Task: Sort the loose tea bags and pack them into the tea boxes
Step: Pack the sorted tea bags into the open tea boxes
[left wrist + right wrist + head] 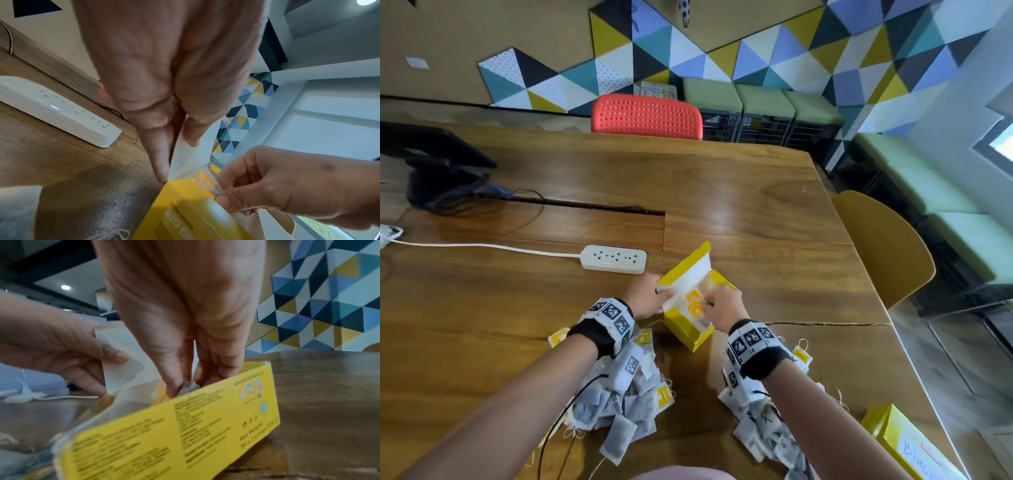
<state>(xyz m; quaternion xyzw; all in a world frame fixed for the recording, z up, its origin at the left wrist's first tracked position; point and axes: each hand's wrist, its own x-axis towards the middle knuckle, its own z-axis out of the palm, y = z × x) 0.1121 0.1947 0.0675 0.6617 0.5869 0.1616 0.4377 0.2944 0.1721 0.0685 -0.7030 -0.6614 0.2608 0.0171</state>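
Observation:
An open yellow tea box (690, 330) stands tilted on the wooden table (756, 205), between two heaps of loose tea bags. My left hand (659, 294) pinches the raised lid flap (688, 270) by its white inner side (185, 155) and holds it back. My right hand (707, 301) reaches into the box mouth, thumb and fingers (174, 386) pinching a pale tea bag (188, 385) just inside the rim. Yellow tags (695, 306) show inside the box. The left heap (626, 401) lies under my left wrist, the right heap (767, 428) under my right forearm.
A second yellow box (907, 442) with a handwritten label sits at the table's near right edge. A white power strip (614, 258) and its cord lie just behind the left hand. A yellow chair (883, 246) stands at the right side, a red chair (647, 116) across the table.

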